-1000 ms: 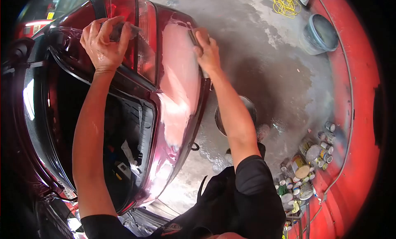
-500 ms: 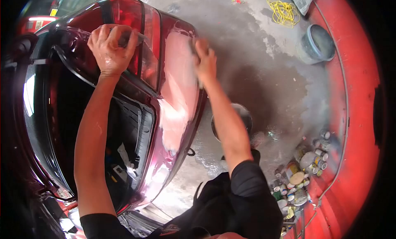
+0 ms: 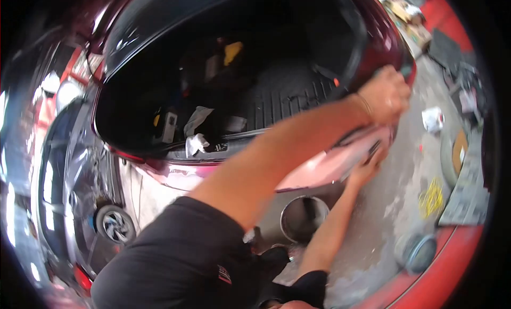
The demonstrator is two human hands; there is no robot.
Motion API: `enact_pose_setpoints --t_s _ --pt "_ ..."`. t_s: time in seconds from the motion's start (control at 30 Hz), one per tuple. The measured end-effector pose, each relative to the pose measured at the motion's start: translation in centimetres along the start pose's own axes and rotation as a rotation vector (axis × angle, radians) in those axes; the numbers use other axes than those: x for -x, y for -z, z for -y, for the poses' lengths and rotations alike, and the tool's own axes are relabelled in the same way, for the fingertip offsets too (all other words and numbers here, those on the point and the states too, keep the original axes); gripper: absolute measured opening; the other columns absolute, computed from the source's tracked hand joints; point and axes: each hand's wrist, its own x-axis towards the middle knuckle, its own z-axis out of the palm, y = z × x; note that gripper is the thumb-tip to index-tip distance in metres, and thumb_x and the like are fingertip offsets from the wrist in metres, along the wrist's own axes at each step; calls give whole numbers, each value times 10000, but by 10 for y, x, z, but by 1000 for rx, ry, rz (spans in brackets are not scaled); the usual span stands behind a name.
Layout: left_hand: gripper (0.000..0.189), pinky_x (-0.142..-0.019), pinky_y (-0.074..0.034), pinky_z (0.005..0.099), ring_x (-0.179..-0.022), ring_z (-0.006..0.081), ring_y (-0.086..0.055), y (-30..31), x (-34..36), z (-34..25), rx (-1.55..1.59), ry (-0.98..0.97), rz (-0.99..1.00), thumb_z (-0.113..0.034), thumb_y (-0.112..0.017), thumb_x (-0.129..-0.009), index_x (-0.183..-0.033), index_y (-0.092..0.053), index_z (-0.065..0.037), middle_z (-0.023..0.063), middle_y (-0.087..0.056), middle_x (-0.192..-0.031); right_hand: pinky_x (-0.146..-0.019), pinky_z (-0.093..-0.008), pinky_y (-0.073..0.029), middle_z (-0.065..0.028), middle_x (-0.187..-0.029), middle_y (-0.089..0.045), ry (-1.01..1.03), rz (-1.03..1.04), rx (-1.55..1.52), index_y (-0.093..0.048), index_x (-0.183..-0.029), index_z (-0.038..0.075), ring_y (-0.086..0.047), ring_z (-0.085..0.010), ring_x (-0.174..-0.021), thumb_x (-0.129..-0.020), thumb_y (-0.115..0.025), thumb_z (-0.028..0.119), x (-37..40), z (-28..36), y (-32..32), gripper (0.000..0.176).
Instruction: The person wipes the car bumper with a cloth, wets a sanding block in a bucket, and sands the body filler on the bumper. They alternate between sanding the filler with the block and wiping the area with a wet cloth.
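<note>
The rear corner of a maroon car carries a wet pink sanded patch (image 3: 324, 162) along its bumper side. My right hand (image 3: 368, 169) reaches low to this patch, fingers curled on a dark sanding block (image 3: 374, 147), blurred and largely covered by the hand. Higher up, by the tail light corner, my left hand (image 3: 389, 96) is closed in a fist. Something greenish shows at its far side, too blurred to name. My left forearm crosses in front of the open trunk (image 3: 277, 104) and hides part of the bumper.
A round bucket (image 3: 304, 218) stands on the wet floor below the bumper. Further right are a bluish bucket (image 3: 418, 253) and a yellow cord (image 3: 431, 198). Another dark car with a visible wheel (image 3: 115, 225) stands at the left. White paper (image 3: 197, 144) lies at the trunk's edge.
My view has swung left, so the car's rear now spans the top and the trunk shows fully. Both hands appear further right, still at the car's corner.
</note>
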Motion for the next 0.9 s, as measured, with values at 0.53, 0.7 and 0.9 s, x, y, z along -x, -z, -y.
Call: enact_pose_setpoints --t_s 0.53,0.7,0.9 --pt "175 -962 -410 480 -986 255 -583 -57 -5 -14 104 98 -182 -372 -777 -656 -766 -778 -237 1 -670 -876 -1111 -443 -483 -209 -1574 -507 114 130 129 -355 -1616 25 -536 -400 -1394 -1098 -499 230 37 45 25 575" --pt "167 -956 -419 477 -985 266 -593 -72 3 -13 133 203 -218 -352 -775 -680 -787 -773 -224 18 -675 -891 -1120 -445 -475 -216 -1573 -503 151 198 151 -360 -1617 44 -533 -403 -1396 -1081 -517 221 30 32 51 586" --pt "158 -949 -431 473 -985 278 -605 -57 -16 -30 135 258 -301 -328 -773 -709 -812 -768 -209 39 -680 -909 -1130 -447 -466 -224 -1572 -499 139 221 185 -365 -1617 66 -529 -407 -1398 -1060 -539 210 32 37 52 601"
